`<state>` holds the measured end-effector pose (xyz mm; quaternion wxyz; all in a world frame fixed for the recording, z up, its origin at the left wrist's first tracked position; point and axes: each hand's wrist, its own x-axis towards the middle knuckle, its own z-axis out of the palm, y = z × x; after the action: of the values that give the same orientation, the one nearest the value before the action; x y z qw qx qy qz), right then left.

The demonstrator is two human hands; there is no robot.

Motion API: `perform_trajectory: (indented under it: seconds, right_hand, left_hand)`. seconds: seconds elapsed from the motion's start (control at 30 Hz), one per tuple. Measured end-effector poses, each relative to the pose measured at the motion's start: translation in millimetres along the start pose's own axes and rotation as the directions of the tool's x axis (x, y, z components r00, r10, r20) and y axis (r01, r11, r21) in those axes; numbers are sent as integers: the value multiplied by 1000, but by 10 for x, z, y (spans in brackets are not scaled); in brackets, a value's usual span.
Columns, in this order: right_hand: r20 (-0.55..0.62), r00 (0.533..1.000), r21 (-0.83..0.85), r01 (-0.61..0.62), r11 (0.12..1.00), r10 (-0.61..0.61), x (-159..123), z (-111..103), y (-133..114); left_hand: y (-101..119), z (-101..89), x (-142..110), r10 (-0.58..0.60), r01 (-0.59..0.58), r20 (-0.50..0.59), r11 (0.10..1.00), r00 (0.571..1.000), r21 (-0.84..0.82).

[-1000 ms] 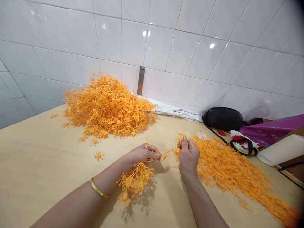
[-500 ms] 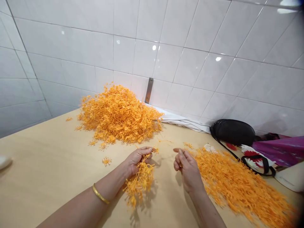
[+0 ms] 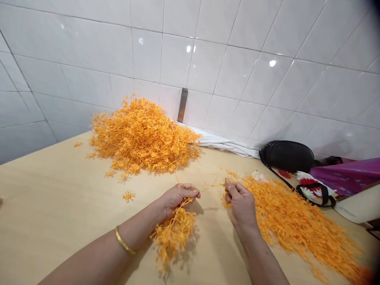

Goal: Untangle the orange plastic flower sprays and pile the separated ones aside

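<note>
My left hand (image 3: 181, 198) is closed around a bunch of orange plastic flower stamens (image 3: 175, 233). Their thin stems run up to its thumb and forefinger, while the spiky heads hang below the palm. To its right, my right hand (image 3: 242, 202) is pinched, with a small orange bit at its fingertips that looks like one more stamen piece. A gap of table lies between the two hands. A pile of loose orange pieces (image 3: 291, 221) spreads beside and behind my right hand.
A tall heap of orange stamens (image 3: 142, 138) stands at the back left against the tiled wall (image 3: 208, 67). One loose piece (image 3: 128, 196) lies before it. At the right are a black bag (image 3: 287, 156) with a strap, a purple cloth (image 3: 347, 176) and red and white flowers (image 3: 310, 186).
My right hand's extended forefinger has curled into a pinch, with orange now showing at its tips. My left hand keeps the bunch, its thumb and forefinger pressed closer together. The view has shifted slightly.
</note>
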<state>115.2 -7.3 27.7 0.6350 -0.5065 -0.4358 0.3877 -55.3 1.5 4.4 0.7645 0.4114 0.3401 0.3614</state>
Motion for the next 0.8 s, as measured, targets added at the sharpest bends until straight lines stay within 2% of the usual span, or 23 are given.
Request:
perform_trajectory:
  seconds: [0.07,0.1,0.13,0.2,0.23,0.27,0.37,0.4,0.47,0.57,0.63,0.67,0.7,0.77,0.8]
  right_hand:
    - [-91,996,-14,15,1000,-16,77,-92,-17]
    - [-174,985,-1,21,1000,-21,126,-155,-31]
    - [-275,961,26,31,999,-23,178,-225,-48]
    - [-466,885,91,59,994,-10,271,-356,-86]
    - [-499,867,99,59,993,-2,301,-401,-102]
    - [-493,870,86,42,995,6,315,-425,-112]
    - [-351,935,-134,1,991,-48,282,-404,-96]
    - [-295,951,-264,17,964,-97,262,-387,-79]
    - [-197,958,-531,75,844,-209,234,-367,-38]
    - [-145,906,-777,145,613,-398,232,-368,2]
    - [-95,855,-811,231,538,-510,217,-338,4]
    - [-52,844,-793,290,536,-533,194,-302,-1]
    - [2,856,-750,343,565,-518,157,-251,-6]
    - [130,917,-612,373,698,-376,48,-111,-8]
    - [200,943,-532,332,779,-265,-17,-30,-2]
  left_hand:
    - [-4,-11,2,11,-11,5,1000,1000,10]
    - [-1,-22,2,19,-19,12,1000,1000,1]
    - [4,-33,2,32,-31,19,999,999,-18]
    - [22,-49,1,57,-56,15,994,998,-89]
    - [32,-49,1,69,-69,-6,989,998,-128]
    - [41,-43,0,69,-76,-45,984,997,-163]
    - [64,-5,-11,-6,-38,-177,970,984,-242]
    - [68,5,-18,-34,-19,-198,965,980,-260]
    - [70,14,-31,-35,-20,-202,964,979,-266]
    - [53,9,-34,71,-105,-191,979,979,-176]
    - [32,9,-23,129,-151,-198,983,972,-101]
    - [20,10,-16,149,-167,-204,983,968,-75]
    - [8,14,-10,167,-181,-205,982,965,-55]
    - [-12,24,-3,194,-203,-189,979,963,-32]
    - [-20,31,-3,206,-213,-172,977,963,-25]
